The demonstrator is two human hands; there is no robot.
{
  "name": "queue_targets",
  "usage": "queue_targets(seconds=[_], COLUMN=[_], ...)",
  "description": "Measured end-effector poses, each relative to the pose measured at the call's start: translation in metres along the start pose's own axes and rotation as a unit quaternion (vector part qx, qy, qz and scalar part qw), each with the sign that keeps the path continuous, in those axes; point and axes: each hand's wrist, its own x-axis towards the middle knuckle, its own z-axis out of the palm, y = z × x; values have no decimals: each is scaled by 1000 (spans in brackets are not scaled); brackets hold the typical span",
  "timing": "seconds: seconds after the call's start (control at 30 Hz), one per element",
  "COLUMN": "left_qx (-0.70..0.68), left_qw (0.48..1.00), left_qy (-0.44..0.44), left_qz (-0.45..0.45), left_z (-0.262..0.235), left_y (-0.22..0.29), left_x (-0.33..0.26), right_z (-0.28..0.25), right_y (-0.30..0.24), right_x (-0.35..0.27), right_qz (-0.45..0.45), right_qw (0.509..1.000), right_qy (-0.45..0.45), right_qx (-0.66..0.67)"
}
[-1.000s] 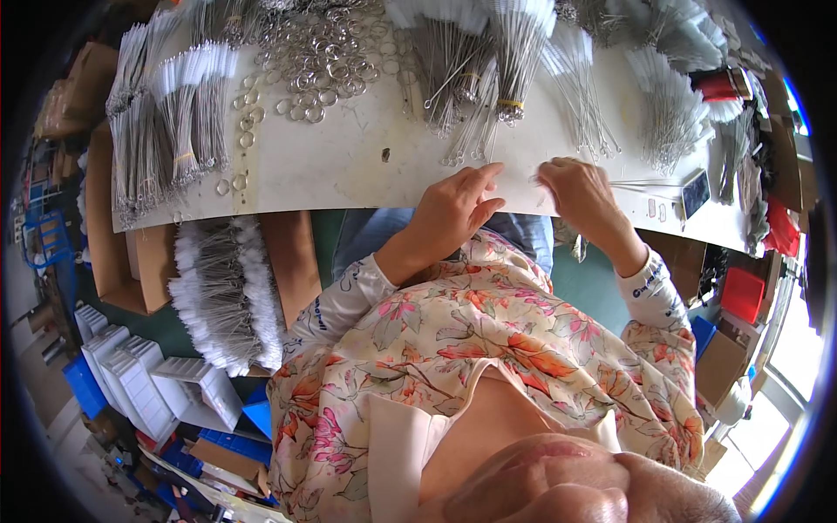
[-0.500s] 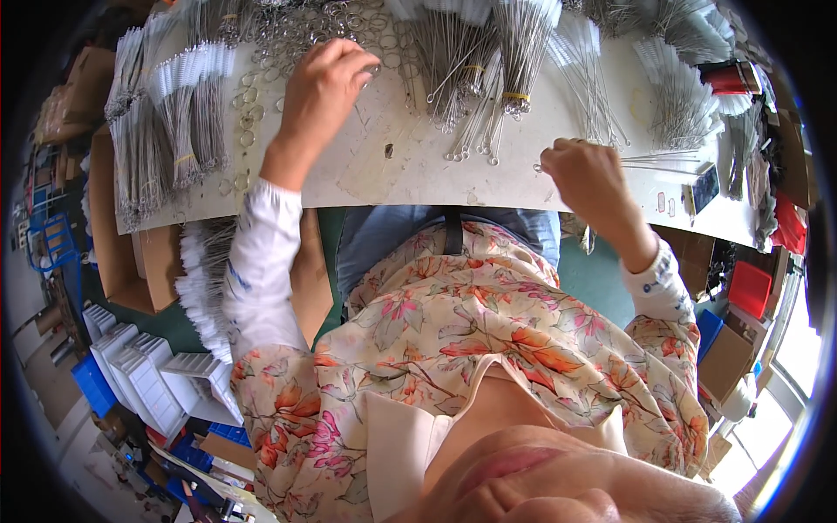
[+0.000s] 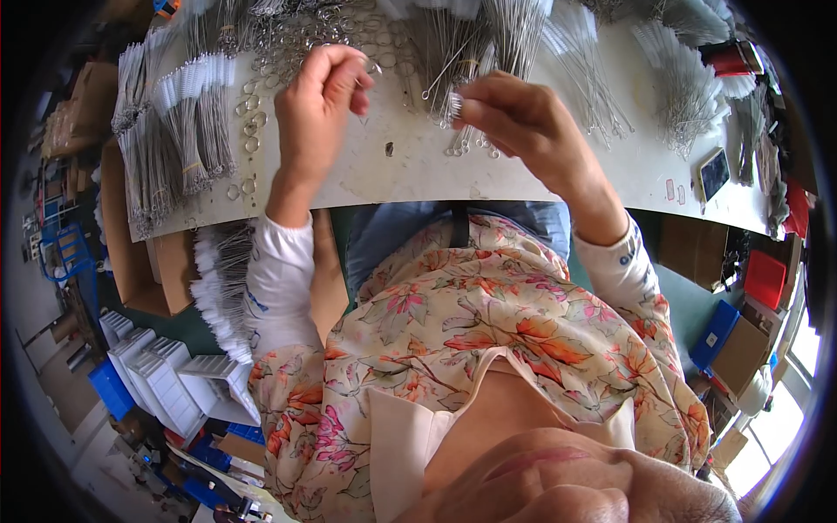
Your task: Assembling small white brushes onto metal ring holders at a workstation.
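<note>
My left hand (image 3: 321,100) is raised over the left part of the table, closed in a pinch on a shiny metal ring (image 3: 374,69) that sticks out at the fingertips. Facing it from the right, my right hand (image 3: 527,122) is closed on several thin wire brushes. Their small looped ends (image 3: 455,105) poke out beyond the thumb and forefinger, while the rest is hidden by the hand. A gap separates the two hands. Behind my left hand lies a heap of loose metal rings (image 3: 301,33), with more rings (image 3: 252,122) strung out to its left.
Bundles of wire brushes with white bristles (image 3: 187,118) cover the left of the white table (image 3: 392,187). More bundles (image 3: 514,35) lie at the back and right (image 3: 676,96). A phone (image 3: 713,174) rests near the right edge. An open cardboard box (image 3: 131,235) stands below left.
My right hand has moved left and away from me, carrying the brush loops toward my left hand. My left hand has turned slightly, so its ring shows more clearly.
</note>
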Motion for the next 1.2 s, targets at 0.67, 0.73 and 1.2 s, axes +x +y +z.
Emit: queue_targets(seconds=[0.67, 0.73, 1.2], left_qx=[-402, -362, 40], left_qw=[903, 919, 976], left_qy=[-116, -123, 57], left_qz=[-98, -93, 206], left_z=[1, -2, 2], left_y=[43, 51, 60], left_x=[-50, -49, -46], right_z=[40, 39, 28], right_y=[2, 3, -23], right_x=[-11, -12, 0], right_qz=[-407, -403, 112], right_qw=[848, 842, 953], right_qy=[65, 58, -61], right_qx=[-334, -354, 274])
